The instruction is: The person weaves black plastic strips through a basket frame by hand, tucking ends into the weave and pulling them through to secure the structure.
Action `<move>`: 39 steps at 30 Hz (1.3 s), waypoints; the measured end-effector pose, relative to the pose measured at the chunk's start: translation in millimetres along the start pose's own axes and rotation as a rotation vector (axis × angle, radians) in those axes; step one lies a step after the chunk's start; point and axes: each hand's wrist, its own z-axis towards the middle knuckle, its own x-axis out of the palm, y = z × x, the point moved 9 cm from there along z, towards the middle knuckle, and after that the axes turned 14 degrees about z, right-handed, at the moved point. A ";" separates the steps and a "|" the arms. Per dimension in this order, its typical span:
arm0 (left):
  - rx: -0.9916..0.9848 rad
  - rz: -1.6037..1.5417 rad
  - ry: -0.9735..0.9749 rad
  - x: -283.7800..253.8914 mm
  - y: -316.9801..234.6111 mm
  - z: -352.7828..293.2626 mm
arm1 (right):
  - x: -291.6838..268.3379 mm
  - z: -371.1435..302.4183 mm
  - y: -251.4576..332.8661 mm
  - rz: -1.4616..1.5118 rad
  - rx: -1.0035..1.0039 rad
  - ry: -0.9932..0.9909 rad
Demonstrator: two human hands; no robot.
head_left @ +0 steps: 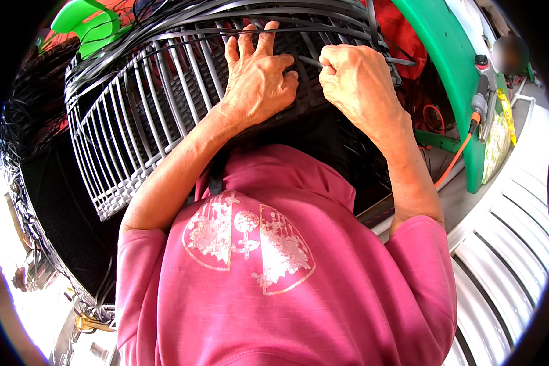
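A large woven basket-like piece [183, 91], with grey upright ribs and dark flat strips plaited across them, lies in front of me. My left hand [256, 76] rests on its weave near the top middle, fingers spread over the ribs and strips. To the right, my right hand [357, 79] is closed in a fist just above the weave. From its finger side sticks out a short grey strand [310, 61]. Another grey end shows beyond the back of that hand; whether both are one piece is hidden. Loose black strips [158, 44] run in a bundle along the far edge.
A green chair-like panel [448, 73] curves along the right. Beside it hang a grey power tool [480, 97] and its orange hose [454, 161]. White slats [512, 244] lie at lower right. A bright green plastic piece [94, 27] stands at far left, above a dark woven rim [27, 201].
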 end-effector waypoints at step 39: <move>-0.086 -0.242 -0.031 -12.8 48.8 -33.7 | 47.8 10.7 25.0 0.490 -0.081 0.088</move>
